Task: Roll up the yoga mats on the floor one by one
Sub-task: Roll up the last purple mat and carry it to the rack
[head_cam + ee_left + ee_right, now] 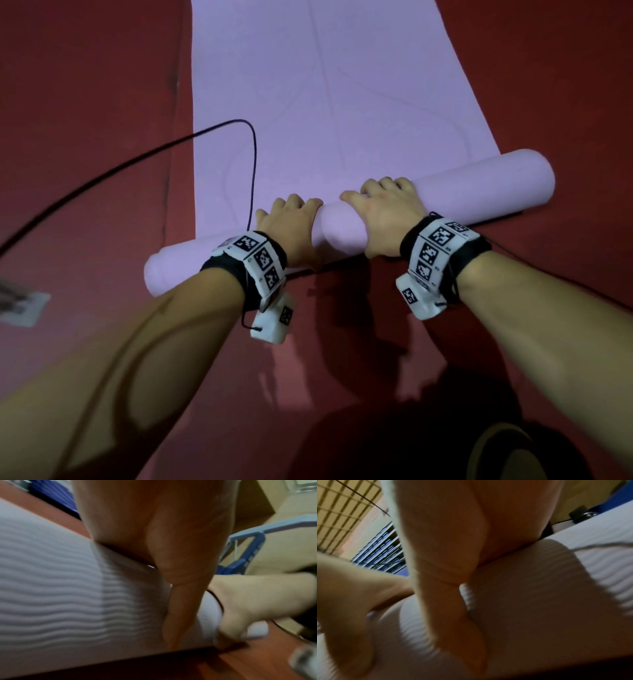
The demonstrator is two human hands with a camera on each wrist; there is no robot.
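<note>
A lilac yoga mat lies on the red floor, its near end wound into a thick roll (479, 185) and the flat part (325, 85) stretching away from me. My left hand (291, 219) and right hand (383, 202) sit side by side on the middle of the roll, fingers curled over its top and far side. Up close, the left wrist view has the ribbed roll (60, 588) under my left hand (154, 534), thumb down its near face. The right wrist view shows the roll (539, 601) beneath my right hand (445, 547).
A black cable (137, 161) loops from the left across the mat's left edge to my left wrist. A white tagged object (24, 308) lies on the red floor (85, 85) at the left. A blue frame (248, 550) stands beyond the mat.
</note>
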